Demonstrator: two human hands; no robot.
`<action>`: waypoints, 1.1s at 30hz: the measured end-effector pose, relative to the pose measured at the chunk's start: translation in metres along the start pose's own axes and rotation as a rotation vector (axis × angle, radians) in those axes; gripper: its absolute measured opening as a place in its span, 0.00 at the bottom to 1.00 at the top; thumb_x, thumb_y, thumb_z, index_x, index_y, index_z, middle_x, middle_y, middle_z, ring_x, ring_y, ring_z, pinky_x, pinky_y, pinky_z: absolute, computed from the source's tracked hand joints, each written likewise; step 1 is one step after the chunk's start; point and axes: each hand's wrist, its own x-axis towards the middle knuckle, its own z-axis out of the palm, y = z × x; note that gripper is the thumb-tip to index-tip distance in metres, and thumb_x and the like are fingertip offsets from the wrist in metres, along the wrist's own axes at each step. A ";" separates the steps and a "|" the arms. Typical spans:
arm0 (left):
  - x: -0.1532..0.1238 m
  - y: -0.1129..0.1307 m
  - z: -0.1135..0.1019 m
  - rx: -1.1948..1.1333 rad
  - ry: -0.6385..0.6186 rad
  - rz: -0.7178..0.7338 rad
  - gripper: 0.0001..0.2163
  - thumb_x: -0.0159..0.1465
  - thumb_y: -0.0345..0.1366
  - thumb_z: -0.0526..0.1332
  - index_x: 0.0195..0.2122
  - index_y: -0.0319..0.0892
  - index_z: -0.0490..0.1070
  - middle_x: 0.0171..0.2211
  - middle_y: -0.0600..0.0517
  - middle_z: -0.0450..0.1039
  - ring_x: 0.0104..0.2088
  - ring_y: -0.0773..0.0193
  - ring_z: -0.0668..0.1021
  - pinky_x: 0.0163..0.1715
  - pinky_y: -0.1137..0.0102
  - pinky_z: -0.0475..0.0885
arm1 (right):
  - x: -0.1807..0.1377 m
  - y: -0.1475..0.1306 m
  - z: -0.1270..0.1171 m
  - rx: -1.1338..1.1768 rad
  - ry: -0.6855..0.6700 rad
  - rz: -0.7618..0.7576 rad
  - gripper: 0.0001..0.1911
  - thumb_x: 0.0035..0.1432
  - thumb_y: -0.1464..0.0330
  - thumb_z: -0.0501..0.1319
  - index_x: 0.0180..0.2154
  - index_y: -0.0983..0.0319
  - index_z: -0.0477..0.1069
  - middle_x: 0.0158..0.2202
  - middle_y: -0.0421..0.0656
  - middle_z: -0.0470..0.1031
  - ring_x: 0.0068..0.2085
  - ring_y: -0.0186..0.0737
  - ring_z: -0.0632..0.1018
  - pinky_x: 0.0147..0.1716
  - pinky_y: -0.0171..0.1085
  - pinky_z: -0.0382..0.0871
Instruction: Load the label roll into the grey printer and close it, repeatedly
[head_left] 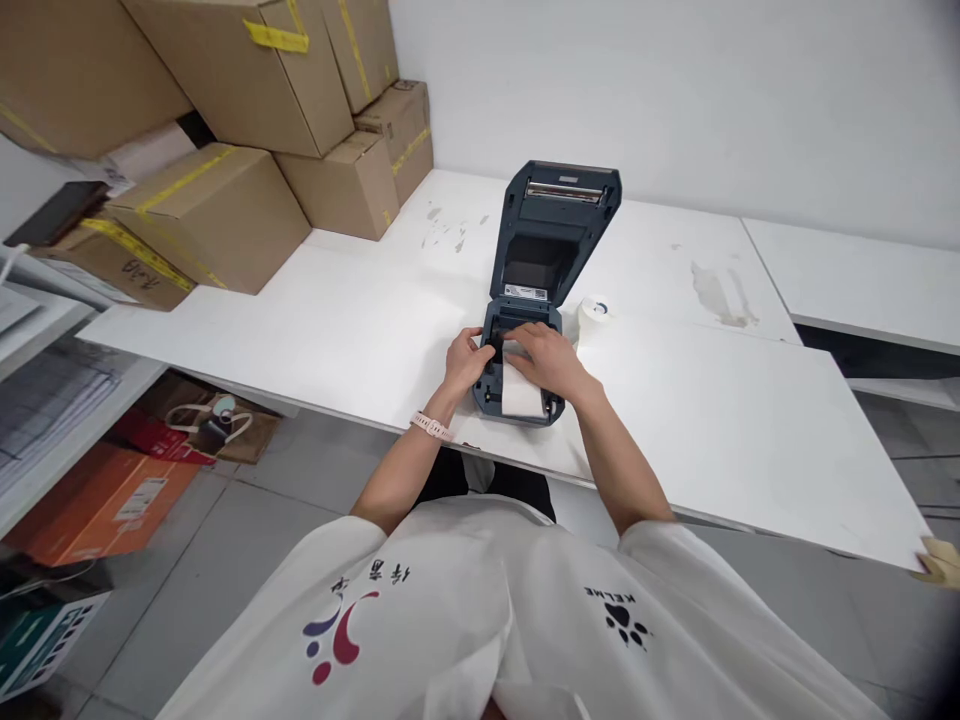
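Observation:
A dark grey label printer (556, 234) stands on the white table with its lid raised and tipped back. My left hand (465, 362) is at the left side of its open bay, fingers bent and thumb pressed inside; the part under the thumb is too small to make out. My right hand (551, 358) lies over the bay, its fingers bent round a white label roll that they mostly hide. A strip of white label paper (522, 394) runs from under this hand to the printer's front edge. To the right of the printer sits another white label roll (595, 312).
Stacked cardboard boxes (217, 215) with yellow tape fill the table's left end. A white wall (675, 110) rises behind the white table (697, 420). An orange box (97, 500) and a bag (214, 425) are on the floor at left, beside a shelf.

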 end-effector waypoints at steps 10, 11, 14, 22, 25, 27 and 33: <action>-0.002 -0.002 0.002 -0.146 -0.068 -0.008 0.25 0.55 0.38 0.65 0.55 0.41 0.70 0.55 0.44 0.73 0.49 0.57 0.77 0.45 0.66 0.72 | -0.091 -0.014 0.034 0.229 0.299 -0.108 0.16 0.71 0.61 0.54 0.55 0.56 0.73 0.62 0.45 0.74 0.64 0.50 0.72 0.63 0.55 0.66; -0.002 -0.001 0.003 -0.168 -0.089 -0.017 0.26 0.54 0.38 0.65 0.56 0.41 0.69 0.57 0.43 0.72 0.51 0.56 0.76 0.47 0.66 0.72 | -0.093 -0.013 0.033 0.222 0.259 -0.119 0.19 0.70 0.57 0.56 0.57 0.56 0.71 0.65 0.45 0.72 0.66 0.51 0.70 0.65 0.57 0.63; -0.002 0.000 0.003 -0.198 -0.136 -0.047 0.29 0.54 0.38 0.66 0.58 0.41 0.67 0.59 0.43 0.71 0.54 0.55 0.76 0.50 0.64 0.72 | -0.097 -0.011 0.031 0.173 0.159 -0.175 0.39 0.58 0.42 0.61 0.62 0.58 0.64 0.70 0.49 0.63 0.71 0.58 0.63 0.68 0.63 0.52; -0.002 0.002 0.000 -0.183 -0.184 -0.075 0.31 0.55 0.42 0.67 0.61 0.43 0.65 0.62 0.42 0.69 0.57 0.51 0.75 0.52 0.61 0.72 | -0.091 -0.019 0.044 0.097 0.274 -0.115 0.21 0.68 0.53 0.58 0.57 0.53 0.71 0.62 0.46 0.74 0.66 0.54 0.70 0.66 0.58 0.53; -0.003 0.003 -0.001 -0.167 -0.199 -0.083 0.32 0.56 0.42 0.66 0.61 0.43 0.64 0.63 0.41 0.67 0.58 0.51 0.74 0.52 0.61 0.72 | -0.090 -0.018 0.046 0.132 0.306 -0.110 0.15 0.72 0.60 0.54 0.54 0.51 0.74 0.60 0.42 0.75 0.65 0.50 0.71 0.66 0.57 0.53; -0.003 0.004 -0.001 -0.162 -0.202 -0.084 0.32 0.56 0.42 0.67 0.62 0.43 0.63 0.63 0.41 0.67 0.58 0.51 0.74 0.52 0.61 0.72 | -0.090 -0.016 0.046 0.157 0.307 -0.109 0.16 0.73 0.61 0.52 0.54 0.50 0.74 0.61 0.39 0.75 0.65 0.49 0.71 0.66 0.56 0.54; -0.003 0.005 0.000 -0.148 -0.210 -0.088 0.32 0.56 0.42 0.66 0.62 0.44 0.62 0.62 0.42 0.68 0.57 0.53 0.75 0.51 0.64 0.73 | -0.092 -0.011 0.043 0.183 0.267 -0.130 0.16 0.72 0.59 0.53 0.56 0.49 0.73 0.64 0.37 0.72 0.67 0.48 0.69 0.67 0.57 0.54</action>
